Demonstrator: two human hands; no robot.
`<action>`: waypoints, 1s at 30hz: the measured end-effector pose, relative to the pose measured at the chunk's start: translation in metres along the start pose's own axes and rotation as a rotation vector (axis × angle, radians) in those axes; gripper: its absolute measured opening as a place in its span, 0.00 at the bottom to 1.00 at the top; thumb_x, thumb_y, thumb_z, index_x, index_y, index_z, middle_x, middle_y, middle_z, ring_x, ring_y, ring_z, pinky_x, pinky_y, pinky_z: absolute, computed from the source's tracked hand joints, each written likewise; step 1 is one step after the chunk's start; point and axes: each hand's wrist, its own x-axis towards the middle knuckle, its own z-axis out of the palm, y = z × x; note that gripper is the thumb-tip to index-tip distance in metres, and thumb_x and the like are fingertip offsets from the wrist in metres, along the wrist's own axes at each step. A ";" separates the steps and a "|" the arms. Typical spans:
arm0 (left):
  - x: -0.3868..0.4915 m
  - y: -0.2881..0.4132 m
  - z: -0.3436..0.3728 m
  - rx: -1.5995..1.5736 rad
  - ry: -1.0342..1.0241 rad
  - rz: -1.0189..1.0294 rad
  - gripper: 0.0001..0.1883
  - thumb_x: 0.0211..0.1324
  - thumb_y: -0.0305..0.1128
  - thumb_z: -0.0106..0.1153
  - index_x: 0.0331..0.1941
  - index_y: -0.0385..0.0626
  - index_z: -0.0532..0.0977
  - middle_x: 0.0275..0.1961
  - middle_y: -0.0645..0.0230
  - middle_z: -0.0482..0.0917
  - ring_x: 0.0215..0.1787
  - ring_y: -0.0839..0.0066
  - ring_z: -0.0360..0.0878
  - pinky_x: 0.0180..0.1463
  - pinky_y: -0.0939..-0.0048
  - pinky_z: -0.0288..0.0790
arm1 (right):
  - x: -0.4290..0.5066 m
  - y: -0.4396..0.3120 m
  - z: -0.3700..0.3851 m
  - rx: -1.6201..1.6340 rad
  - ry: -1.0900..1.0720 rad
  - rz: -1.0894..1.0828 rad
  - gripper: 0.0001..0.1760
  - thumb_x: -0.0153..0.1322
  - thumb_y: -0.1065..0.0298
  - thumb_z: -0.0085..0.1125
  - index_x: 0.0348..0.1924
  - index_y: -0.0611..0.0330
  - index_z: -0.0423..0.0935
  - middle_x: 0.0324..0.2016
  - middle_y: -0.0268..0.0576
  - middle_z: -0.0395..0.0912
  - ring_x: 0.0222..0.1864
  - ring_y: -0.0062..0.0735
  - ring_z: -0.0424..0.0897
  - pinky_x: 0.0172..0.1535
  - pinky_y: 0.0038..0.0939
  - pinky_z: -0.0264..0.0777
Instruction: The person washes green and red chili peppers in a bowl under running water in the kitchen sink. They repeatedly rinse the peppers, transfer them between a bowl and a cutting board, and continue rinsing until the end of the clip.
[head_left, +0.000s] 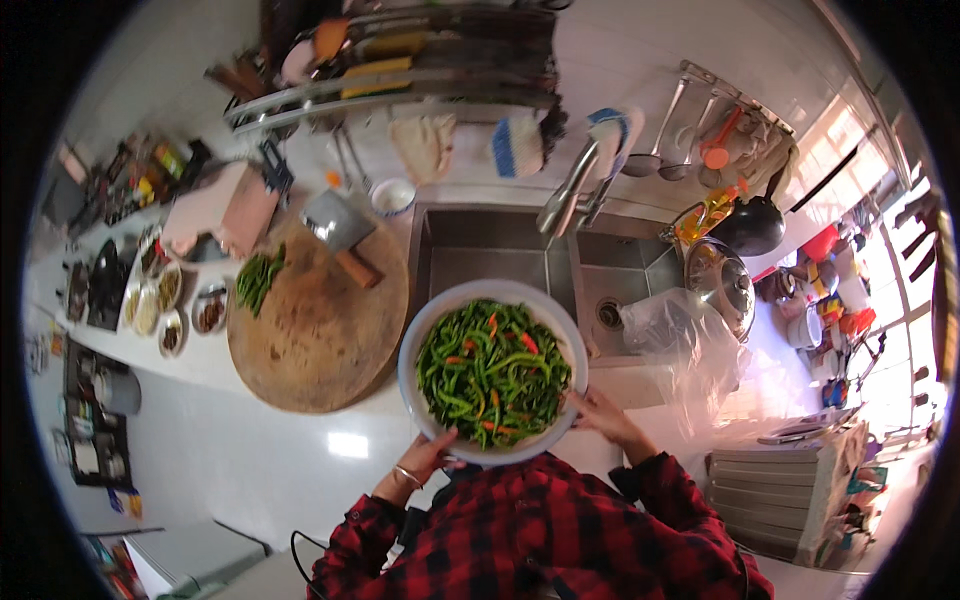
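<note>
A round pale basin (414, 375) full of green chili peppers (487, 375), with a few red and orange ones among them, is held in front of my body. My left hand (431, 456) grips its rim at the lower left. On the right side, my right hand (600, 416) grips the rim too. The basin overlaps the front edge of the steel sink (480, 266). To the left lies a round wooden chopping board (315, 345). On it are a cleaver (341, 229) with a wooden handle and a small pile of green peppers (260, 279).
A faucet (570, 195) reaches over the double sink. Right of it are a clear plastic bag (682, 345), a pot lid (720, 289) and a bottle of yellow liquid (705, 214). Several small dishes (169, 285) stand left of the board. Ladles (660, 135) hang on the wall.
</note>
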 end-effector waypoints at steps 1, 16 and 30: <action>0.003 0.002 0.005 -0.001 0.042 -0.012 0.22 0.63 0.34 0.55 0.58 0.39 0.64 0.49 0.55 0.78 0.38 0.61 0.83 0.30 0.66 0.82 | 0.002 0.003 0.003 0.192 -0.066 -0.020 0.25 0.74 0.53 0.53 0.56 0.63 0.66 0.41 0.38 0.76 0.38 0.25 0.78 0.33 0.25 0.76; 0.183 0.108 0.037 -0.103 0.420 -0.100 0.05 0.52 0.27 0.56 0.26 0.43 0.70 0.23 0.67 0.71 0.23 0.71 0.72 0.22 0.75 0.71 | 0.094 -0.053 -0.063 0.172 0.161 -0.256 0.21 0.74 0.65 0.52 0.58 0.68 0.68 0.41 0.39 0.76 0.40 0.26 0.77 0.50 0.30 0.72; 0.284 0.060 -0.057 0.337 0.393 -0.111 0.14 0.55 0.27 0.55 0.45 0.39 0.70 0.45 0.51 0.75 0.42 0.58 0.78 0.34 0.60 0.81 | 0.061 -0.032 -0.058 0.141 0.398 -0.217 0.12 0.73 0.68 0.51 0.44 0.66 0.78 0.34 0.36 0.80 0.35 0.21 0.77 0.41 0.23 0.71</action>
